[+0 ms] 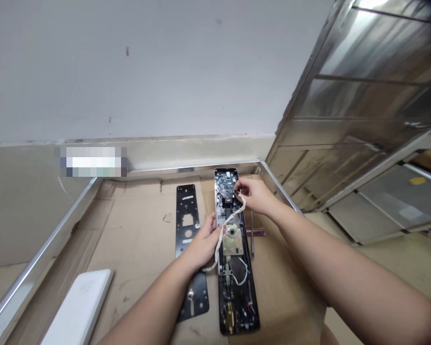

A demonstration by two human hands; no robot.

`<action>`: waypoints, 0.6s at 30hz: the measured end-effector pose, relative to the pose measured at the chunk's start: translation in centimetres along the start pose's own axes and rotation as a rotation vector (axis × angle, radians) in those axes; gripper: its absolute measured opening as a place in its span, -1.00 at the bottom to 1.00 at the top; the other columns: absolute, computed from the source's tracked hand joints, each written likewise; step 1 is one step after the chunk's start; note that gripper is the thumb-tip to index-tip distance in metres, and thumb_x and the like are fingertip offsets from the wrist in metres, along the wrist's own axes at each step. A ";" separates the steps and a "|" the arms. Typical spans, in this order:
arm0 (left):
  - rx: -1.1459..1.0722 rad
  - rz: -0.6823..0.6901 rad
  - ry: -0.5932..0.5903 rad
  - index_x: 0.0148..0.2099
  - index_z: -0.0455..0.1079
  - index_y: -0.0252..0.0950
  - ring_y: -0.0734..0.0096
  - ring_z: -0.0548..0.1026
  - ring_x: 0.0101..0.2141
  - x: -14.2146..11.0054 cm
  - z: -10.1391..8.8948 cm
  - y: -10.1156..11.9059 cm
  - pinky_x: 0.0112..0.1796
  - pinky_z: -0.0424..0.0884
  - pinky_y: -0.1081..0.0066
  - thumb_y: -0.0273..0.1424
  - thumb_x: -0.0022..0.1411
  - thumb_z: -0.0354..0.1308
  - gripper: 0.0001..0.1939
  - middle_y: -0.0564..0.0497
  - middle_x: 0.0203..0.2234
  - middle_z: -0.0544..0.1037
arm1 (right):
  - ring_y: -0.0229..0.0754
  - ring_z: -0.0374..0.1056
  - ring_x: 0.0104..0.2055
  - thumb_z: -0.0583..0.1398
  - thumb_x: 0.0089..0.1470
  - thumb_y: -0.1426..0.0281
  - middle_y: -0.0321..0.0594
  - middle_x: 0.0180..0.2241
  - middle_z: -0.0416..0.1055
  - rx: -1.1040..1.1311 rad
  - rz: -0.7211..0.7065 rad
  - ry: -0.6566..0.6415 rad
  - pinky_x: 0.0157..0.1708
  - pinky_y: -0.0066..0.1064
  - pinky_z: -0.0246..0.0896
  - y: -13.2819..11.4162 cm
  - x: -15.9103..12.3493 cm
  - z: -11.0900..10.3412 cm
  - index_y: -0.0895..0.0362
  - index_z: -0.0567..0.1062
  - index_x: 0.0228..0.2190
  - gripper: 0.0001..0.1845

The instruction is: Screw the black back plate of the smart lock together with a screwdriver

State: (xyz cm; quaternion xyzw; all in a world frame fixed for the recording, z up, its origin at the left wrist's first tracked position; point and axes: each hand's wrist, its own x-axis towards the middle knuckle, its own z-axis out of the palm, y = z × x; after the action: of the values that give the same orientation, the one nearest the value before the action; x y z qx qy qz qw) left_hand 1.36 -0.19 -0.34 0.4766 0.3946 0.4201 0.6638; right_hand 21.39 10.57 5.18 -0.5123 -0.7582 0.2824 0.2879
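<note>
A long black electronic door lock housing (251, 297) lies open side up, its green circuit board (227, 181) at the far end and a metal latch plate (233, 244) near the middle. My left hand (207, 239) grips the housing's left edge, its thumb on the cream-wrapped cable (237, 213) that crosses the housing. At the board's right side, my right hand (251, 191) is closed in a pinch on the cable's end; the fingers partly hide the connector there. A flat black mounting plate (187, 206) with cutouts lies left of the housing, partly behind my left arm.
Cardboard (140, 230) covers the table inside a raised metal rim (187, 167). A screwdriver (252, 239) lies right of the housing, beside a reddish-brown strip (256, 232). A white oblong box-like object (79, 306) sits at the near left. The wall rises behind.
</note>
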 end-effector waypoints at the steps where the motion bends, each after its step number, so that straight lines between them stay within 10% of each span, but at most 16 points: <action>1: -0.003 0.002 -0.002 0.31 0.21 -0.21 0.05 0.40 0.18 0.0 0.0 0.0 0.16 0.30 0.16 -0.14 0.33 0.19 -0.41 -0.13 0.22 0.42 | -0.25 0.29 -0.47 0.22 -0.09 0.42 -0.29 -0.49 0.44 0.023 0.002 -0.004 -0.44 -0.45 0.12 0.1 0.1 0.0 0.15 0.50 -0.39 -0.87; 18: 0.009 -0.024 -0.076 0.41 -0.04 -0.25 -0.05 0.41 0.14 -0.6 0.1 0.7 0.13 0.36 0.03 -0.26 0.06 0.44 0.01 -0.32 0.20 0.36 | -0.26 0.17 -0.40 0.15 -0.01 0.32 -0.36 -0.51 0.26 0.296 0.010 0.016 -0.37 -0.44 0.08 1.2 1.1 1.6 0.11 0.28 -0.53 -0.83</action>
State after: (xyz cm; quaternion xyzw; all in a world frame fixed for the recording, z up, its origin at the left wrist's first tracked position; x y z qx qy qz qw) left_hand 1.15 -0.65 0.41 0.4906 0.3767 0.3917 0.6812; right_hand 20.55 11.77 3.40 -0.4703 -0.7035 0.3884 0.3648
